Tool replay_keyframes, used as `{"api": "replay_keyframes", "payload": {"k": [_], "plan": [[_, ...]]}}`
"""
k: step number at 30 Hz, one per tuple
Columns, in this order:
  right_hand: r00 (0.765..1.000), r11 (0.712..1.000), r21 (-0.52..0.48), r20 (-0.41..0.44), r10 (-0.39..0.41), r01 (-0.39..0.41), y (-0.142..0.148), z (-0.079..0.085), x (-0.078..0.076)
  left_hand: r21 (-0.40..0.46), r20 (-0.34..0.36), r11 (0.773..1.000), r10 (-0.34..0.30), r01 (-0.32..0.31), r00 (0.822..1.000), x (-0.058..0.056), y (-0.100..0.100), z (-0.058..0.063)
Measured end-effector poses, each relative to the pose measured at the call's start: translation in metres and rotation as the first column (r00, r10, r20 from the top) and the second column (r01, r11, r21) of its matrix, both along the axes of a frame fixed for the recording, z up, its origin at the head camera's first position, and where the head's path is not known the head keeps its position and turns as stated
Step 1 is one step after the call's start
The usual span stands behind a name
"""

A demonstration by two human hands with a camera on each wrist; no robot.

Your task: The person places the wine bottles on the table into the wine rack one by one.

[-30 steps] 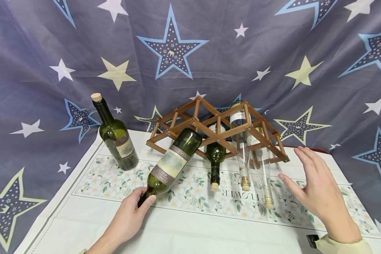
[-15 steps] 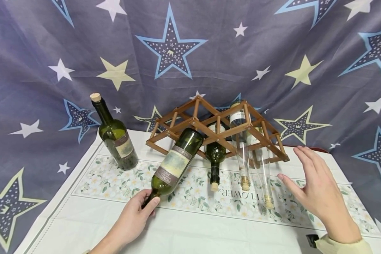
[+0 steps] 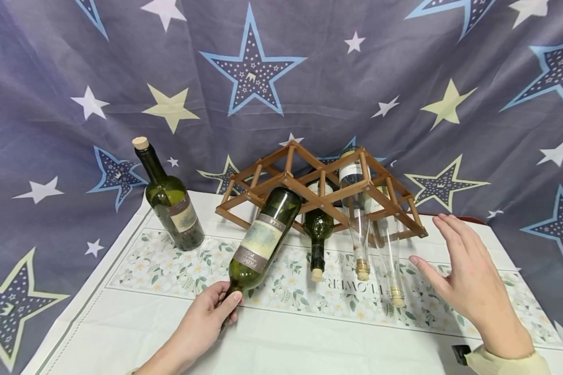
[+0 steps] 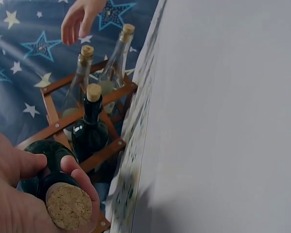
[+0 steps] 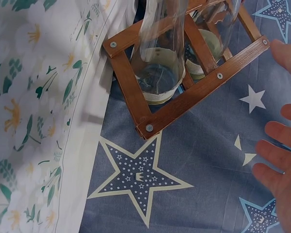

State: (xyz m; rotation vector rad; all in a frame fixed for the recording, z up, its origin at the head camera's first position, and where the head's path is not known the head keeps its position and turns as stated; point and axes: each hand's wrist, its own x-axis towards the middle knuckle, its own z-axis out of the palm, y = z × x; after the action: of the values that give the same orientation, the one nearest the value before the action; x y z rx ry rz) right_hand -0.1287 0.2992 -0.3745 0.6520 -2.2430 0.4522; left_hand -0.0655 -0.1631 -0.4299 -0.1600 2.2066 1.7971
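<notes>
My left hand (image 3: pixel 206 320) grips a green wine bottle (image 3: pixel 262 237) by its neck, the labelled body slanting up and away. The bottle's base overlaps the front bars of a wooden wine rack (image 3: pixel 328 200) in the head view. From the left wrist, the bottle's cork (image 4: pixel 69 206) faces the camera, thumb and fingers round the neck below it. Right of it, a dark green bottle (image 3: pixel 318 226) lies in the rack, neck toward me. My right hand (image 3: pixel 476 276) is held beside the rack's right end, fingers extended, holding nothing.
Two clear corked bottles, one nearer the middle (image 3: pixel 356 224) and one farther right (image 3: pixel 388 250), lie in the rack. Another corked green bottle (image 3: pixel 175 208) stands upright at the left. A floral-printed white cloth (image 3: pixel 145 271) covers the table, with a star-patterned curtain (image 3: pixel 122 67) behind.
My left hand has moved the held bottle slightly to the right, its base shifting a little along the rack's front. My right hand has stayed nearly still.
</notes>
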Motion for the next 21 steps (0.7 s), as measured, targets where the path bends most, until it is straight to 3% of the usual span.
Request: {"api": "replay_keyframes", "payload": {"k": [14, 21], "plan": [[1.0, 1.0, 0.016, 0.015, 0.006, -0.006, 0.0, 0.0, -0.001, 0.163, 0.016, 0.985, -0.067, 0.063, 0.998, 0.003, 0.01, 0.003], [0.999, 1.0, 0.028, 0.036, 0.002, -0.003, 0.002, -0.001, -0.001, 0.222, 0.036, 0.971, -0.094, 0.083, 0.995, 0.005, 0.017, 0.01]]}}
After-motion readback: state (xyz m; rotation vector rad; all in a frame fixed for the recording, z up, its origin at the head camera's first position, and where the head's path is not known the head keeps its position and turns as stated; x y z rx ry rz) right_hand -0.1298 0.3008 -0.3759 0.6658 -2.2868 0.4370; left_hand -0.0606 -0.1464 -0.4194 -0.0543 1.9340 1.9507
